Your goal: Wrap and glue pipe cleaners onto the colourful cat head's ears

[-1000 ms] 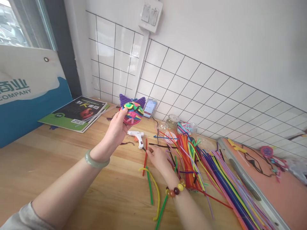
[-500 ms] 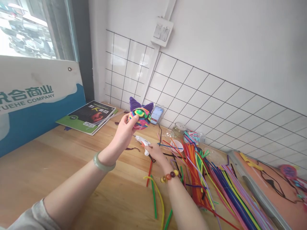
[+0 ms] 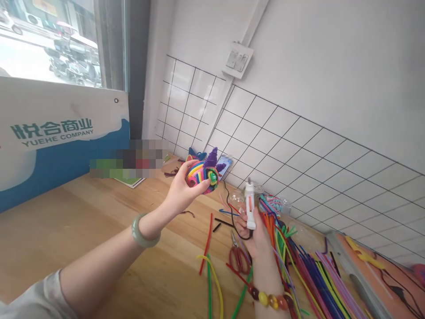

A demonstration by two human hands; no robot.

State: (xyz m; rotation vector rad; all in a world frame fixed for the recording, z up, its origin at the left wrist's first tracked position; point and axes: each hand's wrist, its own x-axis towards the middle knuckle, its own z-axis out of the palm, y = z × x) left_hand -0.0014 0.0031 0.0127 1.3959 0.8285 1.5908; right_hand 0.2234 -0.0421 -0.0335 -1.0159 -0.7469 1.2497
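My left hand [image 3: 186, 188] is closed around a striped, multicoloured pipe-cleaner figure [image 3: 199, 173] with purple pointed ears and a green round piece on its front. The figure is held above the table, turned partly sideways. In my right hand [image 3: 254, 235] is a white hot glue gun [image 3: 250, 206], held upright with its nozzle up and its black cord hanging below the grip. The two hands are apart, the glue gun to the right of the figure. Red-handled scissors [image 3: 239, 259] lie on the table just below my right hand.
Bundles of coloured pipe cleaners [image 3: 325, 279] cover the right of the wooden table [image 3: 109, 239]. Loose red, green and yellow stems lie in the middle. A phone [image 3: 226, 166] leans near the wall grid. An orange board [image 3: 375, 274] carries a yellow glue gun [image 3: 365, 252].
My right hand has moved right, away from the figure, and turned the glue gun nozzle-up. My left hand has rotated the figure sideways. The view has shifted, and the scissors now show.
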